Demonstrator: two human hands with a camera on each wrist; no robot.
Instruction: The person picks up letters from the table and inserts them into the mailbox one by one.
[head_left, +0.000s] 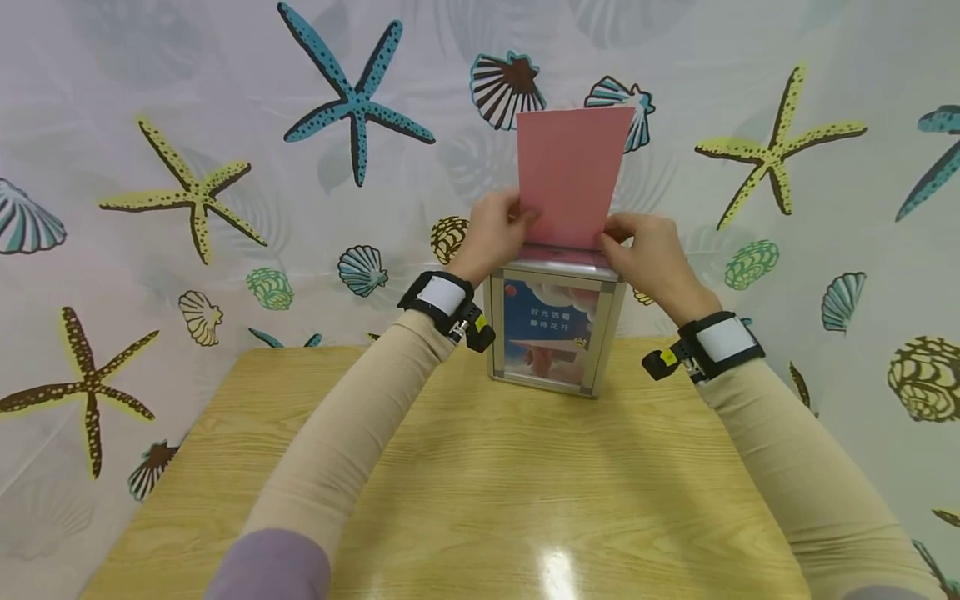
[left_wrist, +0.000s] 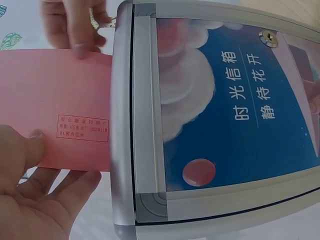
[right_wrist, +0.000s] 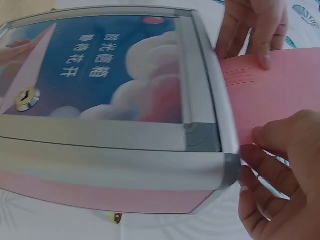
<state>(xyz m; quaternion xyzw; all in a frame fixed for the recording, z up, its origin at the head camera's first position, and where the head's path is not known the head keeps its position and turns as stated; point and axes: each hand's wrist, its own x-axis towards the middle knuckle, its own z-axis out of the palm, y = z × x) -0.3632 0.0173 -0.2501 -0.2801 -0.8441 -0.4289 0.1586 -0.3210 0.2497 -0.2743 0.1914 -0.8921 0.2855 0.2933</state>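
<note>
A pink envelope [head_left: 572, 175] stands upright over the top of a silver-framed letter box [head_left: 611, 333]. Its lower edge is right at the slot in the lid. My left hand [head_left: 495, 227] pinches the envelope's left edge between thumb and fingers. On the opposite edge, my right hand [head_left: 647, 254] pinches it low down, close to the lid. Small red print in a frame shows on the envelope [left_wrist: 65, 90] in the left wrist view. The box front [right_wrist: 100, 55] carries a blue picture panel with white lettering and a round brass lock [right_wrist: 27, 99].
The box stands at the back of a wooden table [head_left: 480, 483]. Right behind it hangs a pale cloth [head_left: 420, 217] printed with starfish and shells. Each wrist wears a black strap with a small camera [head_left: 480, 329].
</note>
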